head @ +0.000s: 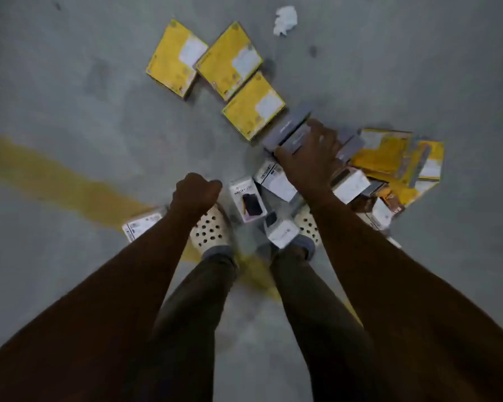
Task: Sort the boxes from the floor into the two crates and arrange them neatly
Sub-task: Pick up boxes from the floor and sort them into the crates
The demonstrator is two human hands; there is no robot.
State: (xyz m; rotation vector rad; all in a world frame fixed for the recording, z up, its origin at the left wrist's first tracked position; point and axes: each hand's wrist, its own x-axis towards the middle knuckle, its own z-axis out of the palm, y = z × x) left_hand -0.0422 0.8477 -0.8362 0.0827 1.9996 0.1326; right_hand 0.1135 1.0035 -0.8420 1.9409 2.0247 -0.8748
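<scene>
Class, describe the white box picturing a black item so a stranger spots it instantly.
Find the cream perforated clog on the person's left foot. Beside its toe, toward the other foot, lies a small white box. Unlike neighbouring white boxes, its top shows a black item under dark lettering.

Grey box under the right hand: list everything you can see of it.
The grey box is flat, long and matte, cardboard-like, with small pale lettering on top, too blurred to read. It lies diagonally next to a yellow box, with a second grey box alongside. The right hand grips its near end, fingers curled over it. Whether it is lifted off the floor is unclear.
</scene>
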